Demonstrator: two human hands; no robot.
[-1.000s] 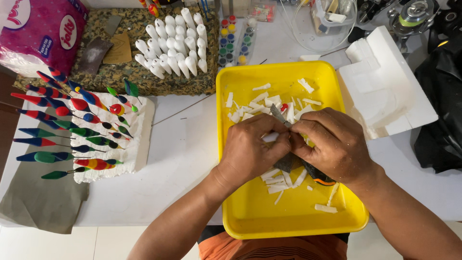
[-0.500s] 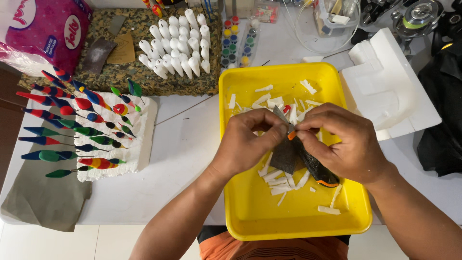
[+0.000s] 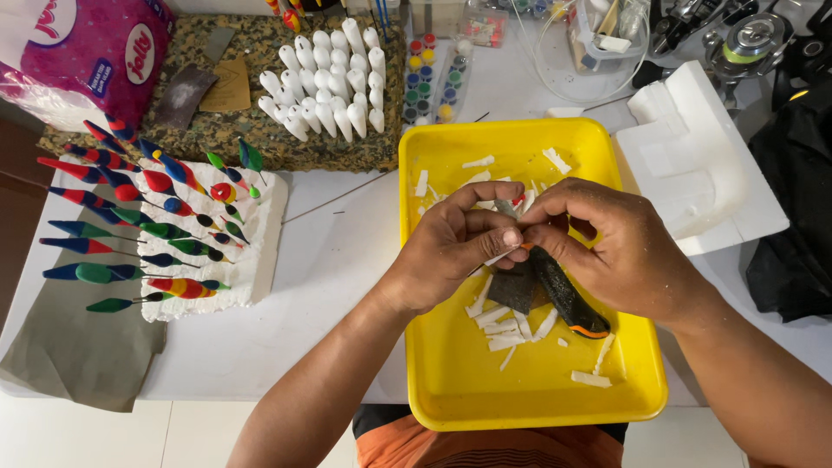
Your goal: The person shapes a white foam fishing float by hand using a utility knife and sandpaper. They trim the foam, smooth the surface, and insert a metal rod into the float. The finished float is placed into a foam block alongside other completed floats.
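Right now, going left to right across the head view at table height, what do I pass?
Grey cloth → white foam block stuck with painted floats → left hand → right hand → yellow plastic tray's right rim → black bag.

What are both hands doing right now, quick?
Left hand: closed, pinching a small white piece over the yellow tray.
Right hand: closed around a black knife with an orange-tipped handle, fingertips meeting the left hand's.

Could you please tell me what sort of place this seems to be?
Probably a small craft workbench for making painted fishing floats. Finished striped floats stand stuck in a foam block, unpainted white blanks wait on a pad, and both hands work over a yellow tray of white shavings.
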